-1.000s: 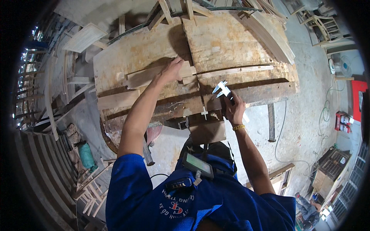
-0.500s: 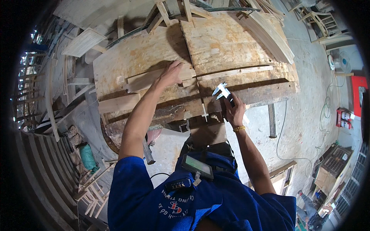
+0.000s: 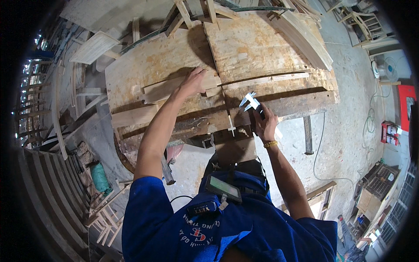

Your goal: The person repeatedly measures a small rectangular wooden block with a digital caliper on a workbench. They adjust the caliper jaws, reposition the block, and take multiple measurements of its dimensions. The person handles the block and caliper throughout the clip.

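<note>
My left hand [image 3: 194, 81] is closed over the right part of a short, pale wooden board [image 3: 163, 89] on the workbench [image 3: 170, 56]. Its fingertips are partly hidden behind the hand. A small wood block [image 3: 213, 92] sits just right of that hand. In my right hand [image 3: 266, 125] is a caliper [image 3: 250, 101], its pale jaws pointing up and left above the bench's near edge. The fingers wrap round the caliper's dark body, and the jaws touch nothing.
A thin wooden strip [image 3: 266, 81] lies across the bench on the right. Long planks [image 3: 301, 39] rest at the far right, and another board [image 3: 135, 117] lies near left. A dark gap splits the bench top. Wooden frames [image 3: 181, 15] stand beyond the far edge.
The caliper in my right hand has shifted very slightly up and left. My left hand stays on the wooden board.
</note>
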A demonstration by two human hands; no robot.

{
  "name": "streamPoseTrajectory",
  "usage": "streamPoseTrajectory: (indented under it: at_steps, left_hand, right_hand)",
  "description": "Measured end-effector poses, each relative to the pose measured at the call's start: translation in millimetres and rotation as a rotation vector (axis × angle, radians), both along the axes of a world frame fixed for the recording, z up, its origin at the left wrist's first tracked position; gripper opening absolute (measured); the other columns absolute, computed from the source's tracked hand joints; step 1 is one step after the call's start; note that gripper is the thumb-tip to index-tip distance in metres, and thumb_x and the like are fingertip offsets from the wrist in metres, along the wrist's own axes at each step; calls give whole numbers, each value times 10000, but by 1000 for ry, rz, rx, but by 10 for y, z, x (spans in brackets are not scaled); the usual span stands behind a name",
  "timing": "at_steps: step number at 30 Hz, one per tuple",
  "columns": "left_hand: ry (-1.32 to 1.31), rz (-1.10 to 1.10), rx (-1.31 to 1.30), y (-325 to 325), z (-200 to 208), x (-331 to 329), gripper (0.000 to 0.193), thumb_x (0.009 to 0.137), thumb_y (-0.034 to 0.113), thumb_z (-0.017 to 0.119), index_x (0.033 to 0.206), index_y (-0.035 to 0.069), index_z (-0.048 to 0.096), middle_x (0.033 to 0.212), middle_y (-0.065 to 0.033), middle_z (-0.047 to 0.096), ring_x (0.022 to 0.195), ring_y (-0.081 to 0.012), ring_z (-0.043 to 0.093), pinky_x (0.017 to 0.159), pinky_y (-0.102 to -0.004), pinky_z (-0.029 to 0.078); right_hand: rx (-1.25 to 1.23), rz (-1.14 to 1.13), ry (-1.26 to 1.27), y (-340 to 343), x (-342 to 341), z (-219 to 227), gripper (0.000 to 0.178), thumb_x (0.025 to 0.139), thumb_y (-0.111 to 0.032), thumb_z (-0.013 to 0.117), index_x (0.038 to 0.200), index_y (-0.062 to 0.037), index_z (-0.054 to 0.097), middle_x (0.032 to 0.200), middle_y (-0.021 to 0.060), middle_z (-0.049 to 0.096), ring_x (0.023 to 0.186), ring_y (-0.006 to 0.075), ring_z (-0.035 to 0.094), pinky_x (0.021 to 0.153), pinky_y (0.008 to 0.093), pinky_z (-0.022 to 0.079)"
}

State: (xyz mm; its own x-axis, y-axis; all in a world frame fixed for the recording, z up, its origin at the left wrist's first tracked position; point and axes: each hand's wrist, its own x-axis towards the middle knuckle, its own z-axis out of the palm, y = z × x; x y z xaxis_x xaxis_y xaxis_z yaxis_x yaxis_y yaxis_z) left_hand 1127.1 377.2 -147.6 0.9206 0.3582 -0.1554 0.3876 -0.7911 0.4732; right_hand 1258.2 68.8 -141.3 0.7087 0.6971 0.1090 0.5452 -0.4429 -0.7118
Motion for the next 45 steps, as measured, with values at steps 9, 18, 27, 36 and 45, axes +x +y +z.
streamPoseTrajectory:
  at_steps: [9, 18, 27, 36, 45]
  left_hand:
    - [-39, 1, -24, -8, 9, -9, 647, 539, 74, 825, 1085, -62, 505, 1087, -202, 507, 1061, -364, 512, 919, -391, 446]
    - [11, 11, -69, 18, 24, 18, 660, 538, 76, 837, 1087, -52, 494, 1085, -194, 500, 1077, -363, 503, 924, -397, 442]
    - [-61, -16, -65, 60, -55, -9, 688, 496, 82, 828, 1091, -22, 501, 1062, -181, 517, 1020, -354, 529, 879, -390, 460]
    - [49, -6, -58, 55, -35, 33, 772, 514, 78, 859, 1160, -87, 471, 1225, -246, 483, 1157, -379, 484, 980, -373, 429]
    - [-93, -47, 17, 72, -102, -8, 696, 512, 69, 854, 1096, -50, 493, 1071, -191, 509, 1040, -364, 517, 893, -391, 458]
  right_hand:
    - [2, 1, -15, 0, 3, 9, 304, 836, -191, 646, 1122, -91, 621, 843, 82, 608, 781, 262, 568, 727, 383, 322]
    - [-23, 4, -45, 8, 0, 26, 326, 833, -209, 655, 1130, -78, 622, 846, 94, 612, 772, 265, 570, 730, 376, 340]
    - [-44, -14, -8, 11, 7, 58, 353, 830, -219, 652, 1139, -49, 624, 911, 143, 645, 786, 294, 604, 732, 382, 422]
    - [5, -20, -5, 18, 0, 8, 340, 840, -207, 650, 1148, -66, 617, 839, 108, 606, 774, 279, 557, 731, 374, 325]
    - [31, -24, 56, 22, 1, -23, 316, 837, -207, 653, 1121, -71, 633, 858, 114, 619, 809, 286, 575, 747, 380, 335]
